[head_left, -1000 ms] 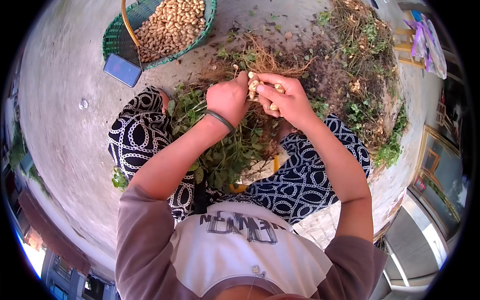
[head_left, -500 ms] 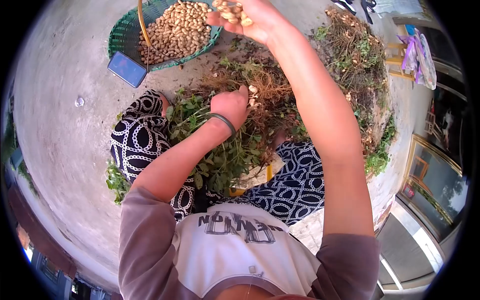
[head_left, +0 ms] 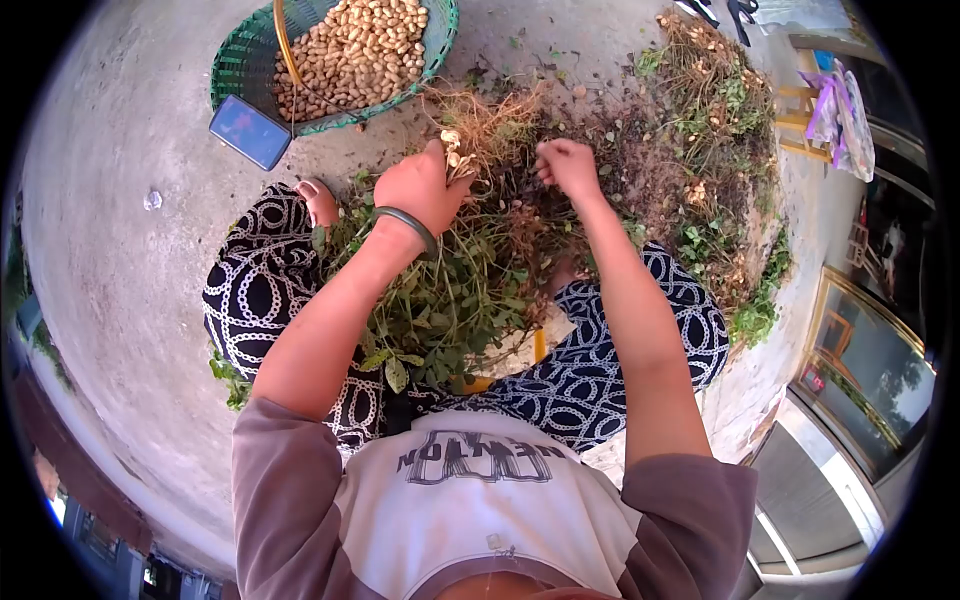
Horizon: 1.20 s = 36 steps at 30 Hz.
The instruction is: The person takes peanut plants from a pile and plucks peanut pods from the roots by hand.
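My left hand, a dark band at its wrist, is closed around a peanut plant at its root end. Pale peanuts and stringy brown roots stick out past its fingers. My right hand is apart from it on the right, over dark soil and plant bits. Its fingers are curled in, and whatever they may hold is hidden. Leafy stems hang down between my knees.
A green basket with a looped handle holds many peanuts. A phone rests against its near side. More uprooted plants lie in a heap to the right. A framed glass panel stands far right.
My right hand, which held peanuts beside the basket, has come down and back toward the roots; those peanuts no longer show in it. My left hand has shifted left with the plant.
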{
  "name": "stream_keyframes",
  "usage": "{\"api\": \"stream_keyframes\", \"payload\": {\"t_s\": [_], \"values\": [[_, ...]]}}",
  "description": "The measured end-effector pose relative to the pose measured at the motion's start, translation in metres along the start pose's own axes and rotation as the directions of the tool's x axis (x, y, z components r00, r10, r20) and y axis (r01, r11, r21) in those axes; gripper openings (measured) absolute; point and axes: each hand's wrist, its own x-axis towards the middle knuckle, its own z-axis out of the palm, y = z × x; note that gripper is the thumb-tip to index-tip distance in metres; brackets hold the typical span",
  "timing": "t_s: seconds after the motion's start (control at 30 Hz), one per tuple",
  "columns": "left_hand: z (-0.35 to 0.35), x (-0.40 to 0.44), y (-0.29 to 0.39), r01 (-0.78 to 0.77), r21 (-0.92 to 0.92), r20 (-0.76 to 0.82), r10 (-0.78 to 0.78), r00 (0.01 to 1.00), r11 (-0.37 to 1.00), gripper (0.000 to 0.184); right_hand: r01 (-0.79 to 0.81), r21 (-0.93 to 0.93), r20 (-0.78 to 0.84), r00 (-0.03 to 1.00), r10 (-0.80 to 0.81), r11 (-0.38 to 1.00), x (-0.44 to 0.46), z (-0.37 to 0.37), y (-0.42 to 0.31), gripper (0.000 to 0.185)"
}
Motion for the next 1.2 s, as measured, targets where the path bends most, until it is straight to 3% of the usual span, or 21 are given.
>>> {"api": "stream_keyframes", "payload": {"t_s": [0.07, 0.1, 0.17, 0.27, 0.37, 0.47, 0.57, 0.6, 0.7, 0.8, 0.9, 0.93, 1.03, 1.1, 1.2], "values": [[0.001, 0.000, -0.004, 0.024, -0.036, 0.029, -0.023, 0.999, 0.999, 0.043, -0.013, -0.252, 0.138, 0.989, 0.050, 0.968, 0.001, 0.022, 0.052, 0.018], [0.000, 0.000, -0.002, 0.031, -0.034, 0.035, -0.030, 0.999, 0.999, 0.043, 0.088, -0.393, 0.072, 0.995, -0.065, 0.915, 0.000, 0.035, 0.070, 0.020], [0.004, 0.004, 0.001, 0.046, -0.032, 0.050, -0.044, 0.998, 0.998, 0.044, 0.132, -0.601, 0.083, 0.991, -0.102, 0.788, -0.006, 0.046, 0.063, 0.026], [0.007, 0.005, 0.001, -0.005, -0.042, 0.000, 0.005, 1.000, 0.999, 0.039, 0.117, -0.807, 0.042, 0.989, -0.141, 0.578, 0.005, 0.064, 0.076, 0.033], [0.008, 0.004, 0.001, -0.021, -0.005, 0.006, 0.021, 1.000, 1.000, 0.039, 0.004, -0.831, -0.034, 0.998, -0.058, 0.556, 0.018, 0.077, 0.081, 0.039], [0.006, 0.004, 0.000, 0.015, 0.005, 0.062, -0.016, 0.998, 1.000, 0.045, -0.051, -0.801, -0.101, 0.994, -0.051, 0.597, 0.027, 0.083, 0.090, 0.038], [0.013, 0.004, -0.007, -0.012, -0.025, 0.026, 0.013, 1.000, 1.000, 0.044, -0.153, -0.649, -0.188, 0.981, 0.038, 0.745, 0.024, 0.078, 0.091, 0.035], [0.009, 0.003, -0.005, -0.013, -0.026, 0.022, 0.014, 1.000, 1.000, 0.044, -0.120, -0.658, -0.206, 0.978, -0.025, 0.744, 0.018, 0.075, 0.088, 0.034], [0.008, 0.002, -0.004, -0.031, -0.021, 0.023, 0.032, 0.999, 0.999, 0.043, -0.112, -0.719, -0.074, 0.994, 0.084, 0.686, 0.014, 0.057, 0.073, 0.033], [0.004, 0.000, 0.001, -0.051, -0.029, 0.027, 0.052, 0.998, 0.998, 0.043, -0.053, -0.416, 0.013, 0.998, 0.064, 0.908, 0.033, 0.042, 0.097, 0.032], [0.005, -0.002, 0.003, -0.070, -0.007, 0.018, 0.071, 0.997, 0.997, 0.039, -0.050, -0.355, 0.079, 0.993, 0.083, 0.934, 0.031, 0.035, 0.103, 0.030], [0.006, -0.001, 0.003, -0.068, -0.007, 0.022, 0.068, 0.997, 0.998, 0.039, 0.038, -0.373, 0.050, 0.999, -0.021, 0.927, 0.028, 0.036, 0.105, 0.029], [0.008, -0.001, 0.003, -0.069, -0.006, 0.035, 0.069, 0.997, 0.998, 0.041, -0.078, -0.268, 0.064, 0.993, 0.098, 0.960, 0.016, 0.028, 0.096, 0.029], [0.013, -0.003, 0.001, -0.085, 0.006, 0.029, 0.084, 0.996, 0.996, 0.043, 0.016, -0.235, -0.103, 0.994, -0.041, 0.972, 0.024, 0.016, 0.108, 0.027], [0.013, -0.007, 0.008, -0.101, 0.019, 0.044, 0.100, 0.994, 0.995, 0.042, 0.090, 0.087, -0.074, 0.994, -0.084, 0.992, -0.001, -0.020, 0.042, 0.021]]}}
